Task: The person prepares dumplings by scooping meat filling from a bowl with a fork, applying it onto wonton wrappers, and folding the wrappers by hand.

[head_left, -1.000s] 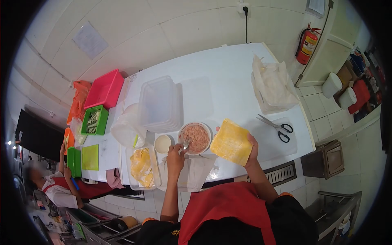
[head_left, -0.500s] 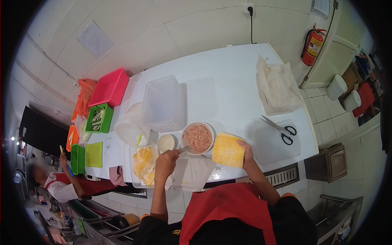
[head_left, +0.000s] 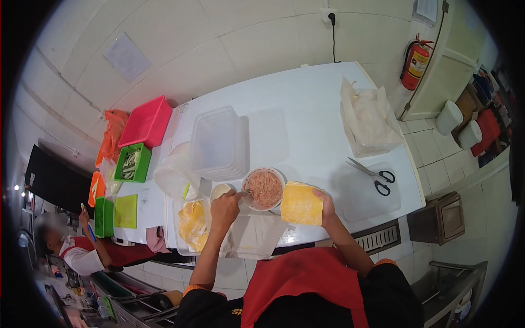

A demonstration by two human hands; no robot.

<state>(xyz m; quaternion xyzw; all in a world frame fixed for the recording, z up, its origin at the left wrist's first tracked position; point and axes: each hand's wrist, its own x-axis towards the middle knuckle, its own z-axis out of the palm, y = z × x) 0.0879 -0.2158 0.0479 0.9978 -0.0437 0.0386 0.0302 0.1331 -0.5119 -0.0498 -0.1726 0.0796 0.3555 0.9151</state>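
Note:
My left hand [head_left: 226, 209] is closed on a metal utensil [head_left: 245, 193], whose far end is in the minced filling [head_left: 264, 187] in a white bowl [head_left: 283, 180]. My right hand [head_left: 326, 208] holds a stack of yellow wrapper sheets [head_left: 302, 204] by its right edge, just right of the bowl. A small cream-coloured cup [head_left: 220, 190] stands behind my left hand. More yellow sheets [head_left: 193, 225] lie in a clear tray left of my left forearm. Pale cloth or paper [head_left: 254, 236] lies at the table's front edge between my arms.
Scissors [head_left: 374, 175] lie on a translucent lid [head_left: 358, 205] at the right. Behind are stacked clear containers [head_left: 217, 143] and a bag-covered container [head_left: 370, 123]. Pink [head_left: 146, 121] and green [head_left: 133, 162] bins stand left, near a co-worker [head_left: 82, 246].
The yellow stack has turned to face me more squarely, and shifted slightly left since half a second ago. My left hand has brought the utensil's end farther into the filling.

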